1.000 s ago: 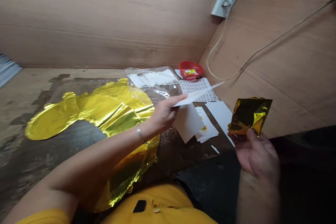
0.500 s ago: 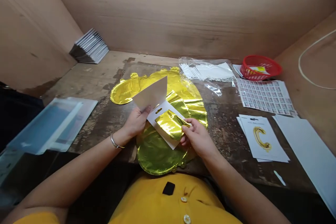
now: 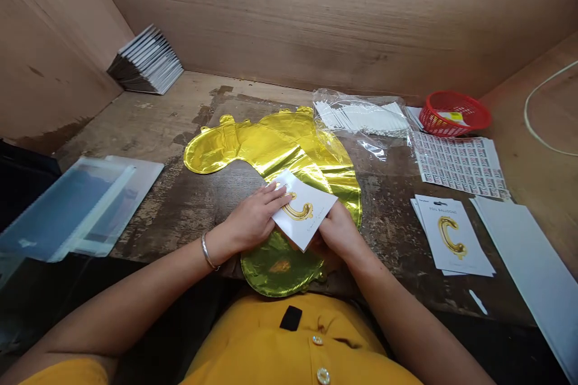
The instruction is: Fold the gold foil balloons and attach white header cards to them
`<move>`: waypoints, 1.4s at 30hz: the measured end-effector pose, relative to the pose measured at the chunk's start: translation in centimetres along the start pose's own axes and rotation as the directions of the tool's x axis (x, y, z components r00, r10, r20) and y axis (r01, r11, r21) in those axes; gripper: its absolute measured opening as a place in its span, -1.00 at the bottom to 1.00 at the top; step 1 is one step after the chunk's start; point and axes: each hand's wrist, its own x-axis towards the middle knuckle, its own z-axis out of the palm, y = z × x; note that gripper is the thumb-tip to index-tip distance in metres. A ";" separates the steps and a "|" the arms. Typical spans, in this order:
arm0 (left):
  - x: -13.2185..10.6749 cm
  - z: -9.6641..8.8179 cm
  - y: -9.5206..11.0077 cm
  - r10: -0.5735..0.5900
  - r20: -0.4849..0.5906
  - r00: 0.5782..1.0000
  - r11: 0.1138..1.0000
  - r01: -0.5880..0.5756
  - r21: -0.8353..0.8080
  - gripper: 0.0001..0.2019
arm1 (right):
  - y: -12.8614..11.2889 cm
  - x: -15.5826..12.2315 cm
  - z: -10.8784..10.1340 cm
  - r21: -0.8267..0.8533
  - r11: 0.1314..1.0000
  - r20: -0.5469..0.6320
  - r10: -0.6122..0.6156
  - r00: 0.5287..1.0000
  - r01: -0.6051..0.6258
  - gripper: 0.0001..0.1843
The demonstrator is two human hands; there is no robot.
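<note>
White rectangular paper card [image 3: 304, 209] over the curved gold foil balloon [image 3: 289, 147] wants even pressure, left hand [image 3: 253, 216] pinching it, right hand [image 3: 342, 232] too hidden to tell.

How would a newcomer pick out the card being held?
Find the large, curved, shiny gold foil shape on the worn brown table. Over its near part, a white card with a gold C sits between left hand and right hand. A matching white card with a gold C lies to the right; only this one is held.
</note>
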 end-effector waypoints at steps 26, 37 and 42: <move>3.8 -4.3 4.3 -0.385 0.213 0.898 0.544 0.407 -0.734 -0.72 | 0.7 -2.7 -4.3 0.038 0.996 -0.100 -0.071 0.992 0.075 -0.26; -0.4 -1.1 7.6 -0.547 0.192 0.815 -0.018 0.219 -0.976 -0.33 | -2.0 -1.8 -3.2 -0.405 0.630 0.257 -0.617 0.744 0.663 -0.58; -1.1 0.6 7.1 -0.690 0.215 0.691 -0.175 0.128 -0.976 -0.50 | -2.1 -2.7 -2.9 -0.418 0.656 0.203 -0.608 0.768 0.629 -0.45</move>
